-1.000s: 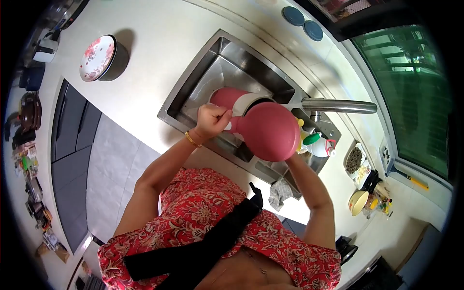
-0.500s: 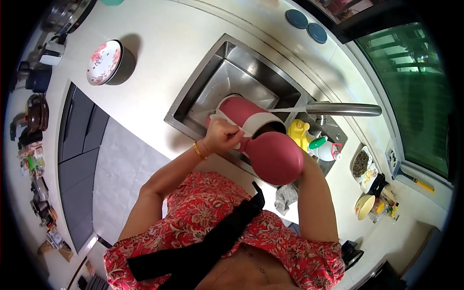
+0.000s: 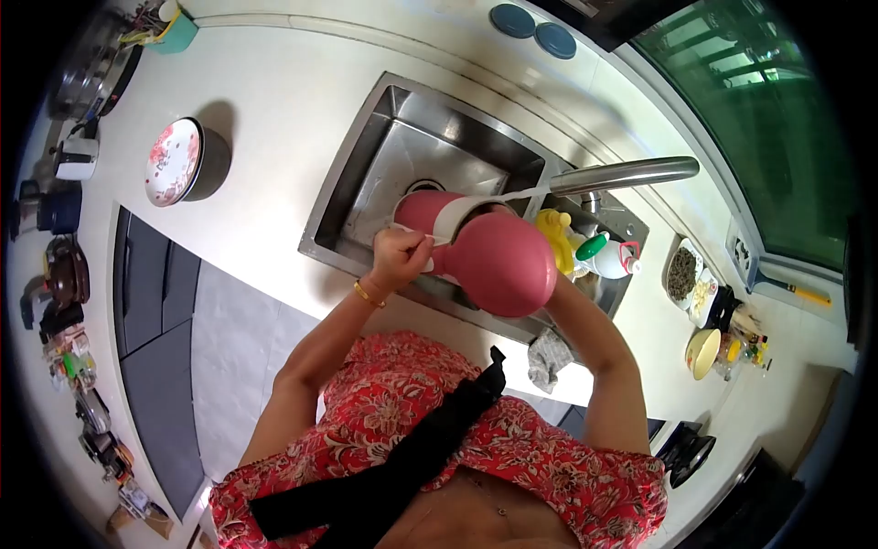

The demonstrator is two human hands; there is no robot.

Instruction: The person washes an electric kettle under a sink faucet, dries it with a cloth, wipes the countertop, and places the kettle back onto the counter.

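Note:
A pink container (image 3: 426, 210) with a white band lies over the sink (image 3: 402, 151), its opening turned to the right. My left hand (image 3: 400, 257), with a gold bracelet at the wrist, is closed around the container's handle. The round pink lid (image 3: 508, 265) is swung open on the near side of the opening. A whitish stream (image 3: 526, 193) runs from the faucet (image 3: 631, 174) to the container's mouth. My right forearm (image 3: 594, 329) reaches behind the lid, which hides my right hand.
Yellow (image 3: 553, 236) and white (image 3: 611, 259) bottles stand right of the container. A grey cloth (image 3: 549, 360) hangs at the sink's front edge. A floral-patterned lid or plate (image 3: 174, 162) rests against a dark pot (image 3: 211, 165) on the left counter. Food trays (image 3: 682, 273) sit at the right.
The view has shifted. Over the last second the container tilted and moved in the sink, and its opening with the lid shifted. My left hand has kept its grip.

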